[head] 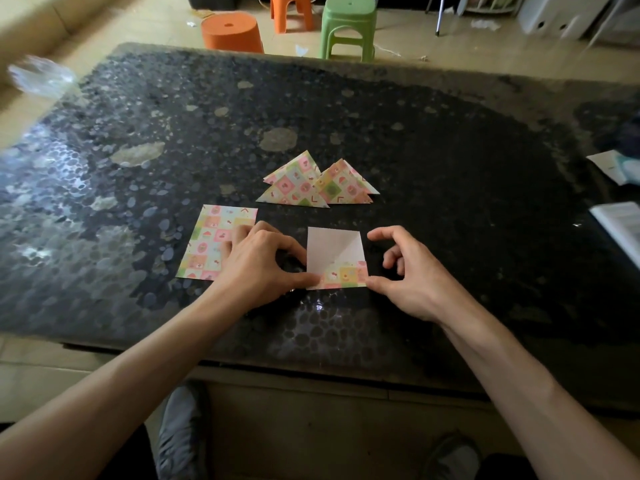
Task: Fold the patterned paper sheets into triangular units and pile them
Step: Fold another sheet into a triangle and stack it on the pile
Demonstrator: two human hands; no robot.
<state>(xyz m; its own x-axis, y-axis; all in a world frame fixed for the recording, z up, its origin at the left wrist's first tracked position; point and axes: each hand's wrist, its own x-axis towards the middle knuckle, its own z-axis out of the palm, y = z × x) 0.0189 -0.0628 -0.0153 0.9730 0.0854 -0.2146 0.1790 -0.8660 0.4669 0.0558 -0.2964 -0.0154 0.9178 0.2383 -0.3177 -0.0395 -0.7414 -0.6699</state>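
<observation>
A paper sheet (334, 249) lies white side up on the dark table (450, 168), its near edge folded up into a patterned strip. My left hand (259, 268) pinches that strip at its left corner. My right hand (408, 275) pinches its right corner, the other fingers curled above the table. A stack of flat patterned sheets (211, 237) lies to the left, partly under my left hand. Several folded triangular units (317, 183) sit in an overlapping pile behind the sheet.
Papers or booklets (618, 226) lie at the table's right edge. A crumpled clear plastic item (38, 77) sits at the far left corner. Orange stools (232, 32) and a green stool (348, 26) stand on the floor beyond the table. My shoes show under the near edge.
</observation>
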